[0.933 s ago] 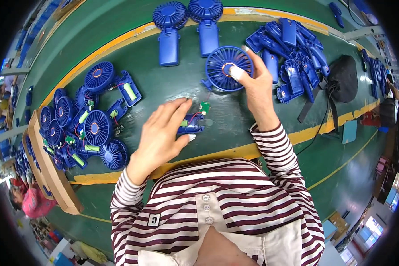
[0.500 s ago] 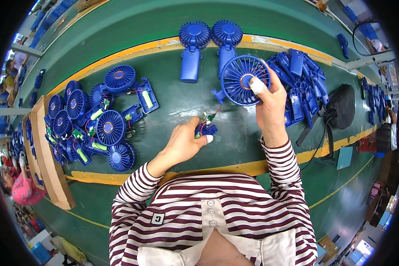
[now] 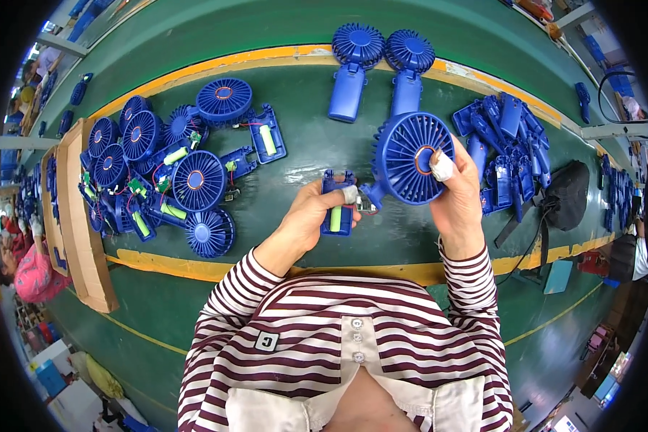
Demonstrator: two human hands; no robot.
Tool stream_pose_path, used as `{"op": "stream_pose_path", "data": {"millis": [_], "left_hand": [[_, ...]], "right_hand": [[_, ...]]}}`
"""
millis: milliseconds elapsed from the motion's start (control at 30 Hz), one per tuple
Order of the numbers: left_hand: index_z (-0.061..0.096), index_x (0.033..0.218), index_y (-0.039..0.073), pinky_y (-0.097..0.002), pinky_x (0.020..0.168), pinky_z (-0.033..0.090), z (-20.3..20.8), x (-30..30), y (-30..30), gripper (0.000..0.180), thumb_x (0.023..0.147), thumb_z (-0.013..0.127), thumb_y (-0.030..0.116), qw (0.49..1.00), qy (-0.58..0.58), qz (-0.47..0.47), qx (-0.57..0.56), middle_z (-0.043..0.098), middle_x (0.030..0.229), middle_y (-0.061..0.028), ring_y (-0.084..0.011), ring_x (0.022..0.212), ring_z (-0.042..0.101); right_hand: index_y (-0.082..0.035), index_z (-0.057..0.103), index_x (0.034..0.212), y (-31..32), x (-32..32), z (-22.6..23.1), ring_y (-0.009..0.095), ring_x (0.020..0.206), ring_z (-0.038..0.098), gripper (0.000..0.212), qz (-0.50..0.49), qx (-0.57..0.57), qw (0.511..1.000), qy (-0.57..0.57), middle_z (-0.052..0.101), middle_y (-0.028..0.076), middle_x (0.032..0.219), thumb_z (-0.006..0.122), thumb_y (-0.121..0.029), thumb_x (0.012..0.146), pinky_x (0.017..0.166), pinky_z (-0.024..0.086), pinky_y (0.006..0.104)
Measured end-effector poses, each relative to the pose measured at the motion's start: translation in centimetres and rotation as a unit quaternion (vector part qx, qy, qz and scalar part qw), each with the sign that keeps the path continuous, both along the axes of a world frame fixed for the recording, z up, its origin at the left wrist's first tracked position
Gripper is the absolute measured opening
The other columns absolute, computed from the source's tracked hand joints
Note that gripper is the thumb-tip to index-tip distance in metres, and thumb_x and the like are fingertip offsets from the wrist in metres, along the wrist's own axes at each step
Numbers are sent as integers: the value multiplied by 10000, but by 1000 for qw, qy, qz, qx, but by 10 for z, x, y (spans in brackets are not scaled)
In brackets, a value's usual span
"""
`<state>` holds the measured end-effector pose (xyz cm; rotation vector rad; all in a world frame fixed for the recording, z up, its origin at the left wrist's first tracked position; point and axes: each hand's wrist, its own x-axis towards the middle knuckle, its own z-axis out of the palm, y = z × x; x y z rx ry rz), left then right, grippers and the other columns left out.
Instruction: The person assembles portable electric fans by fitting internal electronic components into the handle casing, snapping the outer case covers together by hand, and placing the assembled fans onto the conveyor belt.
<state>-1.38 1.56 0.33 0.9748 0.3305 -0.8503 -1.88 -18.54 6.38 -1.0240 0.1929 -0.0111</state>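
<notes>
My right hand (image 3: 455, 194) grips the round blue fan head (image 3: 413, 160) by its right rim, with a white-wrapped thumb on the grille. In my left hand (image 3: 308, 216) is an open blue handle shell (image 3: 336, 180) with a green battery (image 3: 335, 219) inside; its thumb, also wrapped in white, presses near the shell's upper part. Thin wires and a small circuit part run between the shell and the fan head's stub. The two pieces are close together above the green bench. Fingers behind both parts are partly hidden.
Several opened fans (image 3: 198, 180) with batteries and boards lie heaped at the left beside a cardboard tray (image 3: 86, 230). Two closed fans (image 3: 348, 90) rest at the far side. Blue handle covers (image 3: 507, 144) are piled at the right, near a black bag (image 3: 565, 194) with straps.
The handle shell has turned in my left hand, so its open side with the battery now shows. The fan head has come nearer and lower toward it. The whole view has shifted slightly.
</notes>
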Motion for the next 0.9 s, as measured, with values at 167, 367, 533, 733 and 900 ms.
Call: {"op": "stream_pose_path", "data": {"millis": [167, 367, 533, 733, 900], "left_hand": [[431, 1161, -15, -294, 617, 516, 11, 3, -1, 418, 768, 574, -5, 996, -71, -17, 45, 604, 862, -113, -180, 701, 613], [494, 1061, -4, -265, 602, 481, 21, 0, -10, 336, 736, 573, -35, 987, -138, -62, 49, 604, 848, -82, -150, 672, 584], [478, 1107, -16, -295, 523, 495, 15, -7, -10, 478, 633, 520, 29, 981, -164, -64, 79, 584, 815, -106, -197, 630, 587], [479, 1095, -56, -303, 577, 526, 18, -7, -13, 446, 691, 504, 129, 982, -182, -19, -38, 598, 933, -213, -226, 663, 611], [551, 945, -24, -254, 586, 480, 15, 0, -15, 227, 847, 580, 178, 959, -267, -53, 77, 637, 840, -146, -136, 646, 580]], "right_hand": [[42, 462, 1202, -6, 20, -15, 139, 936, 563, 529, 13, -71, 997, 7, 583, 84, 1044, 673, -72, 730, 847, 443, 272], [31, 513, 1143, 3, 32, -32, 124, 920, 543, 499, 65, -164, 984, -21, 583, 70, 993, 711, -146, 721, 822, 458, 273], [34, 489, 1176, 3, 41, -42, 135, 958, 538, 536, 132, -177, 975, -36, 572, 82, 1054, 707, -162, 727, 852, 446, 282], [74, 426, 1219, -4, 37, -43, 149, 1005, 520, 595, 142, -139, 978, -57, 559, 117, 1095, 685, -138, 728, 890, 415, 282], [81, 418, 1219, -4, 36, -42, 157, 1020, 520, 605, 130, -166, 975, -75, 561, 130, 1102, 682, -127, 716, 902, 413, 287]]}}
